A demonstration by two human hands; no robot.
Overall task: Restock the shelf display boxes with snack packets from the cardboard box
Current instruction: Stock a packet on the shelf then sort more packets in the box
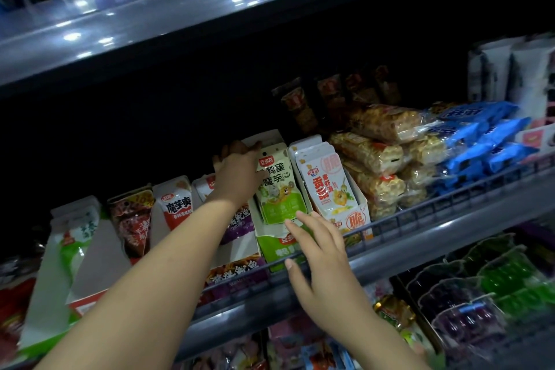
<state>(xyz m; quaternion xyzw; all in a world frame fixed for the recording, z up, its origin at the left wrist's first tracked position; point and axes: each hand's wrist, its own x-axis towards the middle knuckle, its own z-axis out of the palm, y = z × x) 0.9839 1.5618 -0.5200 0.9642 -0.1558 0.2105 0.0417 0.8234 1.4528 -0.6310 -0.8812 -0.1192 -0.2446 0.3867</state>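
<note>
Up top, left hand (237,170) gripping glossy green-white packets (277,186) — right hand (318,255) flat, fingers spread.

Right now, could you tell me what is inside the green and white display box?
The display box holds upright green-and-white snack packets; the left hand grips their tops. How many stand behind the front one is hidden.

The red-and-white packet (177,204) at nine o'clock reads 魔芋爽; the yellow-print packet (327,186) reads 贡菜 (its display box (357,221) shows 脆).
</note>
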